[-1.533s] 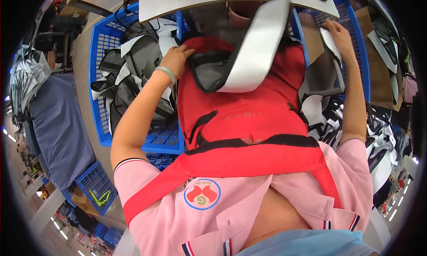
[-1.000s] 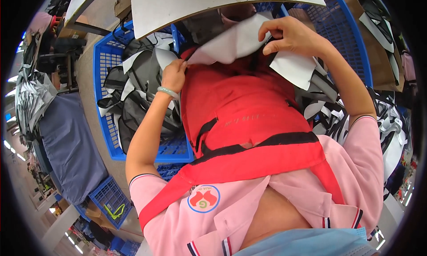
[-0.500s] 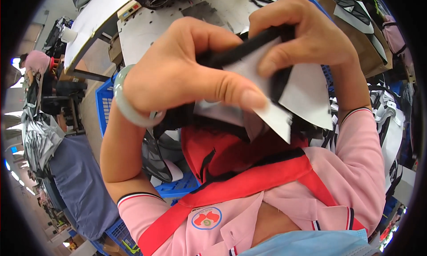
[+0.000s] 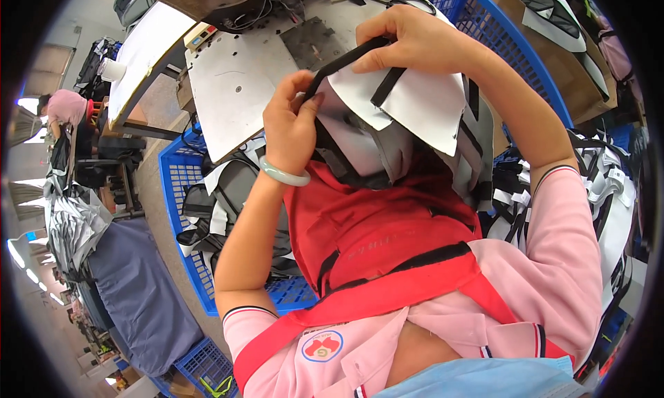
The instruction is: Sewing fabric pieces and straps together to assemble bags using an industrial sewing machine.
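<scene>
A partly sewn piece of white and grey fabric [image 4: 427, 97] with black edging hangs over my lap, its black-bound edge [image 4: 344, 61] stretched between my hands. My left hand [image 4: 290, 125], with a pale bangle at the wrist, is closed on the left end of that edge, thumb against fingers. At the edge's right end my right hand [image 4: 418, 42] pinches the fabric between thumb and fingers. A short black strap [image 4: 389, 87] lies across the white panel below the right hand. Grey folds of the piece droop onto my red apron [image 4: 380, 225].
Ahead is a white worktable [image 4: 235, 87] with a metal plate [image 4: 311, 44] and cables. A blue crate [image 4: 207, 287] of grey and black fabric parts stands left; another blue crate [image 4: 512, 45] is at the upper right. White strapped pieces [image 4: 609, 190] pile up at my right.
My hands have moved away from the camera and the black edge is now drawn straight between them. The left hand has turned more upright; the fabric has opened out flatter.
</scene>
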The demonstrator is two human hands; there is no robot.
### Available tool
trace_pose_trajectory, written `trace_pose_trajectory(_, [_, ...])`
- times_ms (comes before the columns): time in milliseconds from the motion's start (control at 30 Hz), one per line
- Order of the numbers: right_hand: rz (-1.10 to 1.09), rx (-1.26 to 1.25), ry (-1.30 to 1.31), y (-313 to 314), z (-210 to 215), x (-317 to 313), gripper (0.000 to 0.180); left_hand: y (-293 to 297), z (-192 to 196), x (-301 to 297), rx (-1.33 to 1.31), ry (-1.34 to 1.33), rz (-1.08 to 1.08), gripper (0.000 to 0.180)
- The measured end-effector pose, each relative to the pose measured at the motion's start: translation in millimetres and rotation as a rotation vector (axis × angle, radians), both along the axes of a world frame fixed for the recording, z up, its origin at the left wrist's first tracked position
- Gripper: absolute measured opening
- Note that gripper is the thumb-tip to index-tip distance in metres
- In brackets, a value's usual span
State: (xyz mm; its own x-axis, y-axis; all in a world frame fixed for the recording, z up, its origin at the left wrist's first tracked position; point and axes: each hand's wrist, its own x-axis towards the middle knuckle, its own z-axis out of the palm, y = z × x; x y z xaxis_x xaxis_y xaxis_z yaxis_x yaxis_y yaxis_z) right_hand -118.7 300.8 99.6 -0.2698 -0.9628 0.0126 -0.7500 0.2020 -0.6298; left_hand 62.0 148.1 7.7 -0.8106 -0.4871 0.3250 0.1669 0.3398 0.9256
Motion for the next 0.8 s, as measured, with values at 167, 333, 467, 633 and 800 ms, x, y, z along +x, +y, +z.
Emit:
trace_pose_trajectory(167, [-0.044, -0.037, -0.188, -8, 3, -20, 0.029, -43, 48, -1, 0.536, -0.325, -0.311, 0.032])
trace_pose_trajectory(333, [-0.090, -0.026, -0.264, -19, 4, -33, 0.031, -57, 59, -24, 0.483, -0.389, -0.285, 0.034])
trace_pose_trajectory(467, [-0.123, -0.004, -0.293, -35, -8, -45, 0.034, -76, 47, -41, 0.433, -0.383, -0.275, 0.034])
trace_pose_trajectory(633, [-0.134, -0.024, -0.359, -50, -35, -64, 0.032, -90, 29, -63, 0.415, -0.392, -0.259, 0.035])
trace_pose_trajectory(800, [-0.154, 0.005, -0.389, -58, -44, -71, 0.030, -101, 17, -68, 0.474, -0.416, -0.279, 0.036])
